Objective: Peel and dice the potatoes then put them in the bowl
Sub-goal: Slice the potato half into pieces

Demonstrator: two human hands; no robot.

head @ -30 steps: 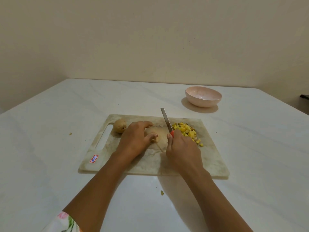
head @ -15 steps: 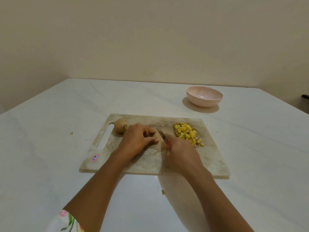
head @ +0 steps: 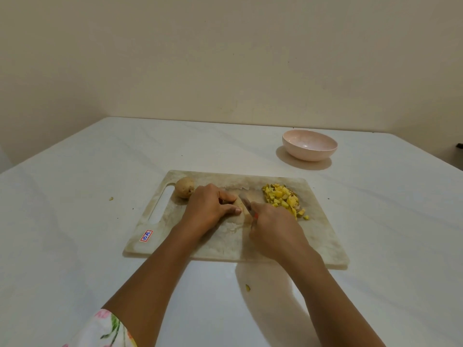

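On the marble cutting board (head: 323, 236) my left hand (head: 209, 209) grips a pale potato (head: 241, 205) at the board's middle, mostly hidden under the fingers. My right hand (head: 274, 229) holds a knife (head: 246, 204) with a red handle, its blade down in the potato just right of my left fingers. A pile of yellow diced potato (head: 284, 200) lies to the right on the board. A whole unpeeled potato (head: 185, 187) sits at the board's far left corner. The pink bowl (head: 309, 145) stands beyond the board to the right, nothing visible inside it.
The white table (head: 75, 221) carries small potato scraps: one (head: 111, 198) left of the board, one (head: 247, 287) in front of it. A beige wall stands behind the table. A dark object (head: 459, 145) shows at the right edge.
The knife blade, raised and pointing away one second ago, has come down into the potato held by my left hand. My left hand stays in place.
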